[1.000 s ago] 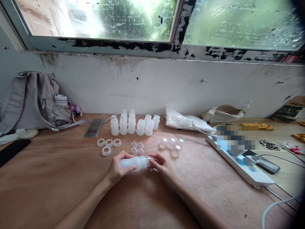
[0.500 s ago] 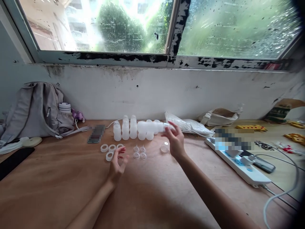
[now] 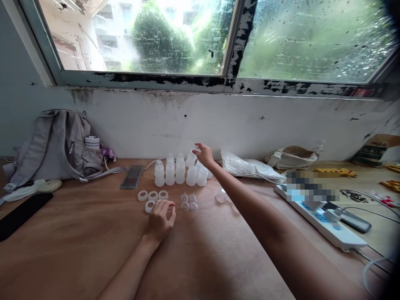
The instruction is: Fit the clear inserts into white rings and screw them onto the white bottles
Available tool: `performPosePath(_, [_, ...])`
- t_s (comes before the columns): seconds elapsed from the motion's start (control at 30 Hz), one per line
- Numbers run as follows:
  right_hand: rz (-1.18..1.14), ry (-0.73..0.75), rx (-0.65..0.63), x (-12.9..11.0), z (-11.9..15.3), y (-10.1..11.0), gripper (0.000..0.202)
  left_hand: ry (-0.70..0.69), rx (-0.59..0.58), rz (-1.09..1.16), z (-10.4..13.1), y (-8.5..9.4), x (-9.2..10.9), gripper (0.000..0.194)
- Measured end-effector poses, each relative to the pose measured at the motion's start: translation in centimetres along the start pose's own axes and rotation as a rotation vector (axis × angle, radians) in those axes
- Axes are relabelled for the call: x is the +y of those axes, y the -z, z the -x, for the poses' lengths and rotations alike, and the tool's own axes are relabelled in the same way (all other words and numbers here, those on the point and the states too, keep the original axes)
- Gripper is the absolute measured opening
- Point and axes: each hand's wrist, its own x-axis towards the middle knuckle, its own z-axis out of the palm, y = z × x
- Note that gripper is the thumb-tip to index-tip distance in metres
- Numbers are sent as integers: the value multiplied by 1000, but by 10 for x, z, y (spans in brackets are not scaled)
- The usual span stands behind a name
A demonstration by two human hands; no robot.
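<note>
Several frosted white bottles (image 3: 180,170) stand grouped at the back of the table. My right hand (image 3: 203,154) reaches over the group and pinches the top of a bottle (image 3: 191,159) behind the front ones. Near the table's middle, my left hand (image 3: 161,216) hovers or rests beside the white rings (image 3: 150,205), its fingers curled loosely apart and holding nothing. Several clear nipple-shaped pieces (image 3: 189,201) lie in two rows to the right of that hand. Clear round pieces (image 3: 220,197) lie farther right, partly hidden by my right forearm.
A grey backpack (image 3: 58,143) and a black flat object (image 3: 21,214) are at the left. A blurred phone (image 3: 131,177) lies near the bottles. White plastic packaging (image 3: 250,163), a beige bag (image 3: 292,157) and a white power strip (image 3: 321,223) with cables occupy the right.
My right hand has moved left and back with the bottle, which was lying sideways and is now upright among the others. My left hand has turned palm down. The view has shifted slightly.
</note>
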Motion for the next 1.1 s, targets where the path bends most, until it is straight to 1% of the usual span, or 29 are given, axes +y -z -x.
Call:
performPosePath(0.17, [101, 0, -132, 8, 2, -17, 32, 82, 39, -192, -1, -6, -12, 17])
performPosePath(0.3, [147, 1, -191, 10, 5, -22, 30, 104, 45, -238, -1, -8, -16, 21])
performPosePath(0.53, [171, 19, -208, 10, 9, -24, 29, 103, 9, -240, 0, -10, -15, 22])
performPosePath(0.87, [181, 39, -224, 11, 6, -25, 28, 130, -23, -277, 2, -14, -19, 26])
performPosePath(1.03, [184, 27, -229, 9, 7, -25, 34, 127, -20, -286, 2, -14, -17, 25])
performPosePath(1.1, [188, 23, -230, 9, 6, -25, 33, 110, -19, -281, 1, -12, -15, 23])
